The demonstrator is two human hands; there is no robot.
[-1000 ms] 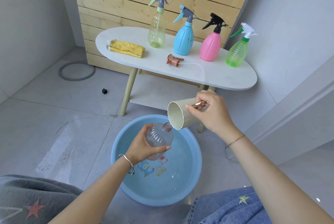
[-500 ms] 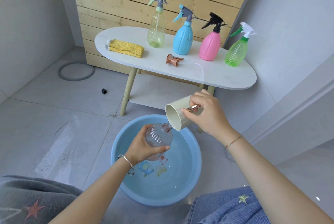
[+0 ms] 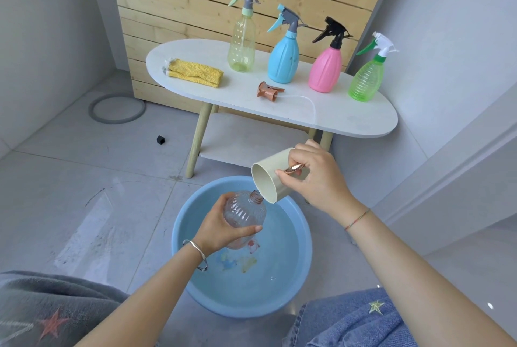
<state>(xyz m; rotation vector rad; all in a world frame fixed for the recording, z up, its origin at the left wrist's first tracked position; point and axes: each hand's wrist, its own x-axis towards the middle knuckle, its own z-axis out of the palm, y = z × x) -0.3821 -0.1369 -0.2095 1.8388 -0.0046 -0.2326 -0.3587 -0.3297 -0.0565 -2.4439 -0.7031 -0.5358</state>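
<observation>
Tilted further than a second ago, the cream cup (image 3: pixel 268 177), pinched by its copper handle (image 3: pixel 293 168) in the right hand (image 3: pixel 316 180) — lip now at the mouth of the clear bottle (image 3: pixel 246 213), so probably pouring (no stream visible). Gripped in the left hand (image 3: pixel 221 230) above the blue basin (image 3: pixel 285 262) — long axis leaning, neck pointing up-right, cupward.

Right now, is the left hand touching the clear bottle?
Touching. The head view shows the left hand gripping the clear bottle, thumb across its body.

Grey tiled floor (image 3: pixel 84 178), white table (image 3: pixel 349 114)
</observation>
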